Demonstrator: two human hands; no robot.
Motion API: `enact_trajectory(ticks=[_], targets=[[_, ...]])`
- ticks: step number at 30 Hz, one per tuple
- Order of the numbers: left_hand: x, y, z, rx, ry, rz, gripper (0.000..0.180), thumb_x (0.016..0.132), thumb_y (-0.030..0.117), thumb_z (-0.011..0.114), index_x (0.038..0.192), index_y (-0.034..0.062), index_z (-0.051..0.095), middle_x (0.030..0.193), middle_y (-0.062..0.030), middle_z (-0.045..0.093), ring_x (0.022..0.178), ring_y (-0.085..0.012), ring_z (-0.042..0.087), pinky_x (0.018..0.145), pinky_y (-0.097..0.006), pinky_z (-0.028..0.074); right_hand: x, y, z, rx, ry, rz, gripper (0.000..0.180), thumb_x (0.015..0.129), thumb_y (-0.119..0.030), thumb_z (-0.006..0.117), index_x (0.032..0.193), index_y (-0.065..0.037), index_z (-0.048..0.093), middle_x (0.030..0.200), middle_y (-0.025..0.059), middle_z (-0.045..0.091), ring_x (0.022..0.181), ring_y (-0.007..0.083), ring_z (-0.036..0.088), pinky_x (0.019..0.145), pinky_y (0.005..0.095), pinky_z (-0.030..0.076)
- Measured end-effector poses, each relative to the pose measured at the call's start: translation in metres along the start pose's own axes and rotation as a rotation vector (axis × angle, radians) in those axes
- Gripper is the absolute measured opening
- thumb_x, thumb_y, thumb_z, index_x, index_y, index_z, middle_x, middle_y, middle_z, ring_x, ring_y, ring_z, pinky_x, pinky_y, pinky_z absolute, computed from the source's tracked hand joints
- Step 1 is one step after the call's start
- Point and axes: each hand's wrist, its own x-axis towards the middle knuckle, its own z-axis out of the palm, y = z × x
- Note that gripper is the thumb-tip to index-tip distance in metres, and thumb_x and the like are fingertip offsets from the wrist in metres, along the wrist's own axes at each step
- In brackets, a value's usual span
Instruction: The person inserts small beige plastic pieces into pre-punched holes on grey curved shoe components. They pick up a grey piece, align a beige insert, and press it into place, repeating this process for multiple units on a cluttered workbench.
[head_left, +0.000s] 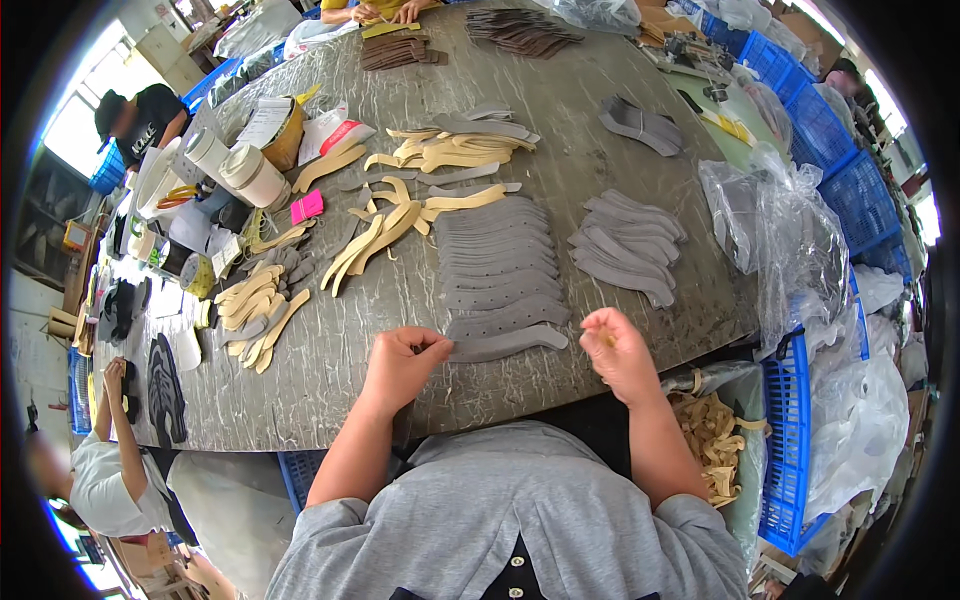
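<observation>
Grey curved strips (497, 245) lie overlapped in a long row before me, small dark holes showing along several of them. At the row's near end is a plain grey strip (510, 343). My left hand (403, 368) is closed in a pinch at that strip's left end. To the right of the strip, my right hand (620, 358) is raised with its fingers curled together; a small yellowish bit seems to show between them, too small to name. A second pile of grey strips (630, 245) sits to the right of the row.
Cream strips (380, 235) lie in loose heaps left of the row. White tubs (250, 175) crowd the table's left side. Clear plastic bags (790, 230) and a blue crate (787, 440) are at the right, beside a bin of tan scraps (708, 440). Other people work around the table.
</observation>
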Motion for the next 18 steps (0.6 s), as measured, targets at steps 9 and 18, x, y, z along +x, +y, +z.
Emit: enact_trajectory(ticks=[9,18], targets=[[0.006,-0.004,0.017,0.24,0.017,0.11,0.016,0.083,0.013,0.069,0.084,-0.0032,0.07,0.07,-0.014,0.067,0.063,-0.0202,0.062,0.06,-0.033,0.049,0.026,0.024,0.026,-0.447,0.169,-0.184,0.017,0.083,-0.003,0.072,0.09,-0.004,0.057,0.073,-0.0016,0.055,0.064,0.0073,0.048,0.06,0.0248,0.042],[0.009,-0.002,0.021,0.319,-0.033,0.034,0.016,0.081,0.014,0.068,0.084,-0.0019,0.07,0.08,-0.0218,0.068,0.077,-0.037,0.068,0.071,-0.04,0.054,0.026,0.019,0.032,-0.578,0.201,-0.205,0.02,0.079,-0.004,0.074,0.09,0.0,0.058,0.068,0.0092,0.059,0.062,0.0141,0.052,0.059,0.0306,0.045]])
